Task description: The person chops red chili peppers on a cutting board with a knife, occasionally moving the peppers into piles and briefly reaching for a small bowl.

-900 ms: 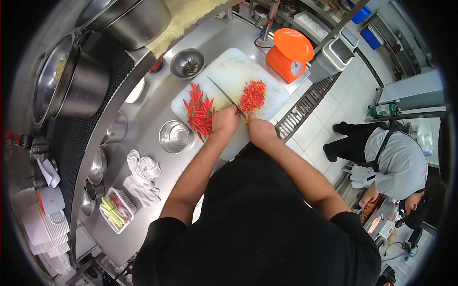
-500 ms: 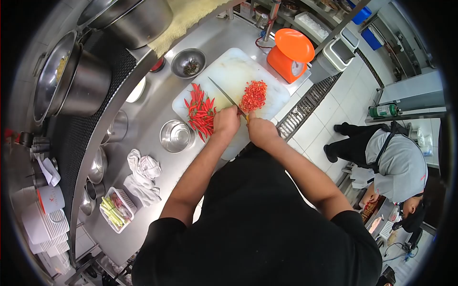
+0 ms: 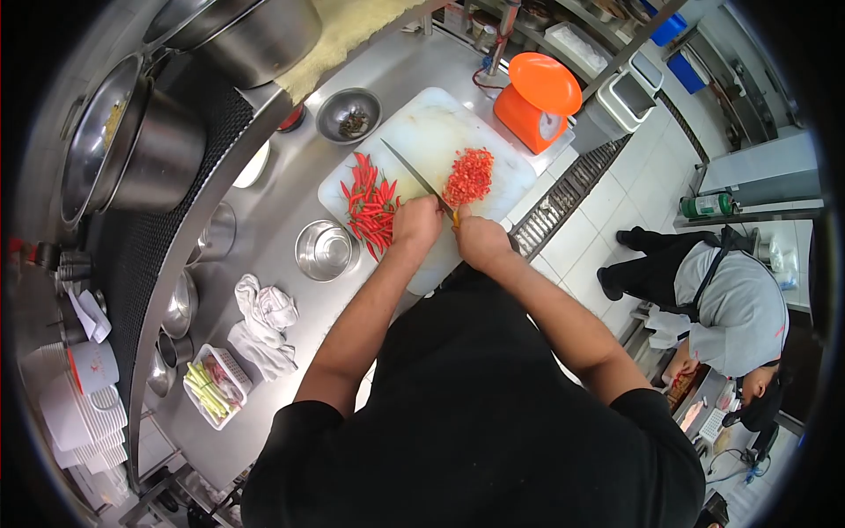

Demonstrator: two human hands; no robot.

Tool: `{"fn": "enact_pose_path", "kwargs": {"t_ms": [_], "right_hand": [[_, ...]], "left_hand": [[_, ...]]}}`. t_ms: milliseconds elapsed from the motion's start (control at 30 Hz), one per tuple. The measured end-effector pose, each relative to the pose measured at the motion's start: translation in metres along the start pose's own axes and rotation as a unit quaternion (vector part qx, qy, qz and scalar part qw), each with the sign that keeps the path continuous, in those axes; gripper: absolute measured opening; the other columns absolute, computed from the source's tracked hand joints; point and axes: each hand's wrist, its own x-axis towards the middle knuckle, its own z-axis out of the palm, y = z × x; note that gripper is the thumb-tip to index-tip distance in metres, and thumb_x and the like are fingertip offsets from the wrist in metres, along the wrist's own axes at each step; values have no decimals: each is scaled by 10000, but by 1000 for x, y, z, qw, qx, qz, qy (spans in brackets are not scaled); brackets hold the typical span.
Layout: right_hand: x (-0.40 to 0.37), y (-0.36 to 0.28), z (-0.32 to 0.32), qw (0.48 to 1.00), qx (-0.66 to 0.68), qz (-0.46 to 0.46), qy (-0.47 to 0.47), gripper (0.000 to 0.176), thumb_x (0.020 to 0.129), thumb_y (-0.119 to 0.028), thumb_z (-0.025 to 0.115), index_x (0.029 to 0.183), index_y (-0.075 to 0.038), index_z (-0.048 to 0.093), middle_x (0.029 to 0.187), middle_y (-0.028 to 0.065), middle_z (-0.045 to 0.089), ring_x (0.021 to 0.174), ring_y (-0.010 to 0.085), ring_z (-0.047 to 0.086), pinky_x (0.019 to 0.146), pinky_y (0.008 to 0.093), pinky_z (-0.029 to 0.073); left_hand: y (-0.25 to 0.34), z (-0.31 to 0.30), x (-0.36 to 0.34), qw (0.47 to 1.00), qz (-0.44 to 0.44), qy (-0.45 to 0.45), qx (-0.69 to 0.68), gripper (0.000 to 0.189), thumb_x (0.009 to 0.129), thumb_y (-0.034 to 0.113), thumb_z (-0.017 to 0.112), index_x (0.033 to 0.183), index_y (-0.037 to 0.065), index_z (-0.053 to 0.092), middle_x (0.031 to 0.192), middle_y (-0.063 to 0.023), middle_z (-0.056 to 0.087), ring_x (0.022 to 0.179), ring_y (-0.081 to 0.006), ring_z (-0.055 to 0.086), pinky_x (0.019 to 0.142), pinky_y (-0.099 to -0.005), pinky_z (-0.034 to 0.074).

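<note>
My right hand (image 3: 482, 240) is closed around the yellow handle of a kitchen knife (image 3: 412, 172), whose long blade slants up and left across the white cutting board (image 3: 422, 114). Close to the blade's left side, my left hand (image 3: 417, 222) has its fingers curled in; whatever they pinch is hidden. Whole red chilies (image 3: 370, 207) lie in a loose pile touching the left hand's side. Beyond the blade, on its right, sits a heap of chopped red chilies (image 3: 469, 176).
An orange kitchen scale (image 3: 532, 110) stands beyond the board's right corner. Left of the board are two metal bowls (image 3: 327, 251) (image 3: 327, 113), a white cloth (image 3: 264, 321) and a basket of vegetables (image 3: 217, 387). A co-worker (image 3: 731, 290) bends over a counter at right.
The knife's tip has shifted very slightly up and left. Both hands stay in nearly the same place, and the chili piles look the same.
</note>
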Motion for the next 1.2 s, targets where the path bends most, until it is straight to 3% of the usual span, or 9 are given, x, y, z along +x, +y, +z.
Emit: {"fn": "enact_pose_path", "kwargs": {"t_ms": [267,500,667,767,1200], "right_hand": [[-16,-10,-38,999,-23,-17,-28,307,1027,-229,583,1189,25,521,949,236,750,897,399,756,802,504,595],[-8,0,-8,999,41,5,-24,371,1034,-291,595,1215,23,518,966,257,741,923,439,735,820,539,576],[-9,11,-23,998,53,0,-33,366,1027,-300,600,1209,11,533,991,247,743,968,430,732,856,537,571],[-9,25,-15,998,63,-5,-18,404,1029,-311,606,1234,23,508,966,287,734,933,478,717,832,550,564],[-24,-7,-28,999,-17,17,-43,352,1035,-278,595,1192,29,526,969,233,752,932,398,752,821,507,593]], "left_hand": [[-1,4,-6,1000,1,-6,-1,154,932,186,677,967,77,780,945,-205,760,894,-403,742,826,-510,595],[-6,12,-8,1000,20,17,11,118,885,154,696,929,67,763,897,-194,751,848,-402,732,783,-516,589],[-9,14,-10,996,82,41,4,106,892,123,688,941,64,761,951,-160,739,882,-380,720,786,-498,584],[-11,10,-16,992,109,48,-29,110,896,98,687,960,70,772,968,-141,729,895,-366,715,796,-482,581],[-15,17,-16,992,111,54,-8,83,878,88,688,906,53,758,927,-168,723,869,-393,709,804,-505,574]]}}
